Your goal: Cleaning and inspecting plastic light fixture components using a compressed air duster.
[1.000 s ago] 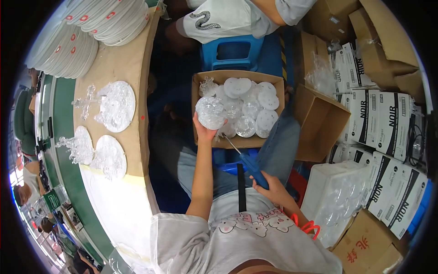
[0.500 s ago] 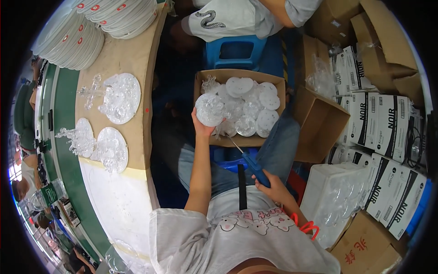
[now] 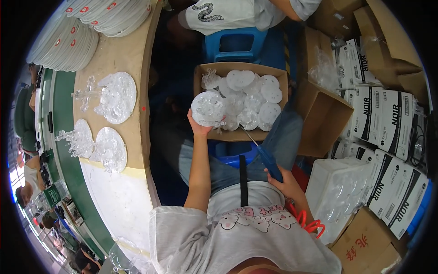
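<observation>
Left hand [image 3: 199,129]: gripping clear disc [image 3: 207,108], frame centre.
Right hand [image 3: 286,180]: wrapped round blue screwdriver [image 3: 264,154].
Done: three discs on table [image 3: 109,55], left.
Left: carton [image 3: 242,134] full.

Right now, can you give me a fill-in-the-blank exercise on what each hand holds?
1. The left hand holds a clear round ____ over the cardboard box.
2. The right hand grips a ____-handled screwdriver.
3. The box rests on the person's ____.

Missing words: disc; blue; lap
</observation>
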Tool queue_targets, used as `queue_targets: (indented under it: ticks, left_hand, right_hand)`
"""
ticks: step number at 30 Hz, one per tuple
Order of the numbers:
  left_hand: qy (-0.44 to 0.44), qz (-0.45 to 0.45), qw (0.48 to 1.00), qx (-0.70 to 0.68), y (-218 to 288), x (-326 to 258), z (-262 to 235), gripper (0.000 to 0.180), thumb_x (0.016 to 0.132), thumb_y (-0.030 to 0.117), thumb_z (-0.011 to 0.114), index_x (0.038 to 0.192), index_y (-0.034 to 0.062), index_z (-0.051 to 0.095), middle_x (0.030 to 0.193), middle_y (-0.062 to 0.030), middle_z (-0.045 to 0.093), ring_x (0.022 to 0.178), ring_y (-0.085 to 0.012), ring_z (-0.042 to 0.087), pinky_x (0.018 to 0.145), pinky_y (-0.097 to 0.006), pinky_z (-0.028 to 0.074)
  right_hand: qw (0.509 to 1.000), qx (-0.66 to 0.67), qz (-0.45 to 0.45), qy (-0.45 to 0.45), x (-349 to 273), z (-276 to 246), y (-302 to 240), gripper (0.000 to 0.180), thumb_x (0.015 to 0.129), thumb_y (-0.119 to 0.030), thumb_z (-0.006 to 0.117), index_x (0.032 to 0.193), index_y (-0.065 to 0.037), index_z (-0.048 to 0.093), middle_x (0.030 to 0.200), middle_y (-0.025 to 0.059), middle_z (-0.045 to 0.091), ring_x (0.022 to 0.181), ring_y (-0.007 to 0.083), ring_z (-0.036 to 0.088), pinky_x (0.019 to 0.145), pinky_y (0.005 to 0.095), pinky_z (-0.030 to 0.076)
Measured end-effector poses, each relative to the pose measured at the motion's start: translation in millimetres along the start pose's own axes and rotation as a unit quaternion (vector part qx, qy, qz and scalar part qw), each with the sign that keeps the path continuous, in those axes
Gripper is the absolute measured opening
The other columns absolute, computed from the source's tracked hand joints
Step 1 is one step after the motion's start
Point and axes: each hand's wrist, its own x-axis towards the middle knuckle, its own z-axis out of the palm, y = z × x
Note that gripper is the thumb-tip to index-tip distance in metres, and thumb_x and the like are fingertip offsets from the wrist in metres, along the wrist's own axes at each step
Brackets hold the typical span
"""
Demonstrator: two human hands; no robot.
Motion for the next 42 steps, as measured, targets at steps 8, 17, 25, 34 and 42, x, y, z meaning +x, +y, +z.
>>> queue_targets:
  ticks: [8,17,25,34,42]
  left_hand:
    - [0.014,0.000,1.000,0.015,3.9,4.1,-8.8,0.067,0.073,0.052,0.043,0.129,0.0166,0.036,0.133,-0.0117,0.034,0.120,-0.0404,0.032,0.087,-0.072,0.022]
    - [0.018,-0.007,0.996,0.083,13.8,11.1,-18.2,0.066,0.074,0.053,0.042,0.127,0.0146,0.039,0.131,-0.0111,0.038,0.118,-0.0384,0.036,0.090,-0.065,0.027]
    - [0.023,-0.010,0.998,0.051,13.2,24.3,-35.1,0.060,0.077,0.050,0.041,0.126,0.0153,0.040,0.128,-0.0104,0.042,0.116,-0.0356,0.040,0.087,-0.064,0.031]
    - [0.055,-0.005,0.990,0.132,5.1,19.2,-43.7,0.056,0.079,0.048,0.040,0.126,0.0174,0.040,0.127,-0.0077,0.044,0.113,-0.0332,0.042,0.082,-0.060,0.036]
    - [0.040,0.015,0.997,0.057,1.6,3.2,-35.9,0.059,0.079,0.051,0.035,0.127,0.0172,0.039,0.128,-0.0093,0.042,0.116,-0.0333,0.040,0.087,-0.062,0.032]
  right_hand:
    - [0.999,0.002,-0.030,-0.016,-0.1,-1.1,-4.6,0.026,0.078,-0.009,0.056,0.101,0.003,0.052,0.081,0.0123,0.062,0.070,0.0179,0.059,0.069,0.0284,0.044]
    - [0.992,-0.079,-0.032,-0.094,4.3,6.2,-10.1,0.022,0.077,-0.008,0.056,0.097,0.002,0.052,0.076,0.0066,0.057,0.069,0.0124,0.054,0.070,0.0249,0.042]
    - [0.991,-0.095,-0.055,-0.075,12.5,14.5,-16.4,0.022,0.077,-0.016,0.056,0.093,-0.002,0.053,0.073,0.0169,0.058,0.064,0.0308,0.059,0.059,0.0337,0.044]
    - [0.993,-0.090,-0.036,-0.068,27.0,22.0,-22.9,0.023,0.076,-0.011,0.056,0.096,-0.001,0.054,0.075,0.0094,0.060,0.068,0.0196,0.060,0.066,0.0279,0.044]
    - [0.989,-0.093,-0.050,-0.104,29.3,26.1,-20.9,0.024,0.074,-0.013,0.057,0.096,-0.003,0.052,0.075,0.0128,0.061,0.069,0.0290,0.061,0.062,0.0342,0.046]
